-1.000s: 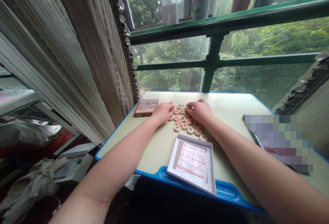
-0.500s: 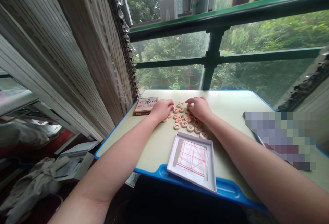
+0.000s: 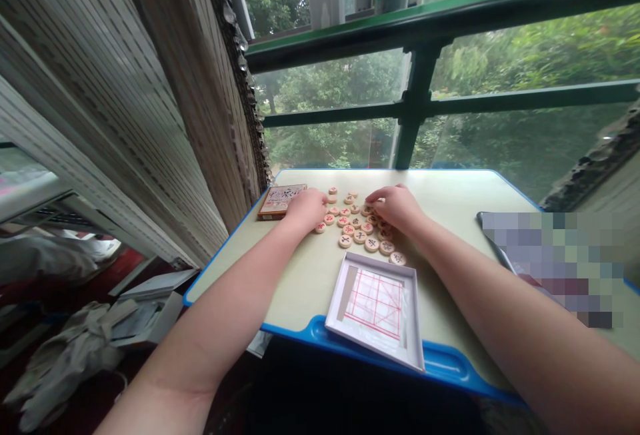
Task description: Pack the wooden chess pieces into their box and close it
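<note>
Round wooden Chinese chess pieces (image 3: 355, 222) with red and black characters lie loosely grouped on the pale table. My left hand (image 3: 309, 210) is at the group's left edge, its fingers curled in and the tips at one chess piece (image 3: 331, 200). Another red-marked piece (image 3: 333, 190) sits just beyond those fingertips. On the right side, my right hand (image 3: 399, 207) has thumb and fingers brought together over a chess piece (image 3: 367, 210); its palm partly hides other pieces. A flat box with a Chinese chess label (image 3: 278, 202) lies behind my left hand.
An open white box tray (image 3: 335, 288) with a folded red-lined sheet (image 3: 376, 302) rests near the blue table edge (image 3: 295, 334). A blurred-out flat object (image 3: 550, 268) lies at right. A green-framed window (image 3: 417, 82) stands behind, and a striped curtain (image 3: 165, 88) hangs left.
My left hand has drawn slightly left and back from a red-marked piece, which now shows clear of the fingers. My right fingertips have come closer together. The view has shifted slightly.
</note>
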Motion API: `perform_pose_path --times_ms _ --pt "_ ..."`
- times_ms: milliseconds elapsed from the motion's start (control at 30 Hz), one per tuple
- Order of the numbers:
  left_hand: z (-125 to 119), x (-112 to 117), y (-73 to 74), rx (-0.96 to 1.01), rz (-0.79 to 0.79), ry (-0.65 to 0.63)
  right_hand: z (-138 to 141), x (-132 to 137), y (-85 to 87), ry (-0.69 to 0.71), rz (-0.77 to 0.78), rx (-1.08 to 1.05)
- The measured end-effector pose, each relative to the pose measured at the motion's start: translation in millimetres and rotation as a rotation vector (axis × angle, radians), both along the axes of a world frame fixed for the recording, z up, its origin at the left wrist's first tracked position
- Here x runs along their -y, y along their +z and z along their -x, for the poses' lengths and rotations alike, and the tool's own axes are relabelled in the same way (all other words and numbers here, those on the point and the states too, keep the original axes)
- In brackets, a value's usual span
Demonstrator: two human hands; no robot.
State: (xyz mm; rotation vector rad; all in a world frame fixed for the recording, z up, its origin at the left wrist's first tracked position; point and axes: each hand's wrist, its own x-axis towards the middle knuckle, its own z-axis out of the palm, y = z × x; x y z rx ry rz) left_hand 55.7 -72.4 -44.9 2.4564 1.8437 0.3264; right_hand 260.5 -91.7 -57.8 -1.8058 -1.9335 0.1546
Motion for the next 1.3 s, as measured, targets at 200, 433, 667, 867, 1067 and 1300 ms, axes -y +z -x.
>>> perform_pose_path --times_ms 200,433,667,867,1067,1300 --pt "5.9 -3.2 0.9 0.056 0.044 -0.014 1.6 0.2 -3.7 0.086 -0.043 0.147" --pt "8.0 -5.8 -0.3 0.062 -0.014 0.017 0.5 0.3 -4.6 0.080 -0.101 0.105" --pt "8.8 -14.8 -8.1 0.162 -0.094 -0.080 -0.2 1.6 -3.1 0.060 -0.157 0.086" --pt "5.5 -8.5 -4.2 0.161 -0.107 -0.184 -0.3 1.9 -3.1 0.068 -0.155 0.092" --pt "8.9 0.5 3.6 0.126 0.009 -0.165 0.3 2.0 -3.9 0.112 -0.171 0.078" --pt "4.2 3.1 3.1 0.201 0.082 -0.160 6.7 5.8 -1.9 0.230 -0.171 0.053"
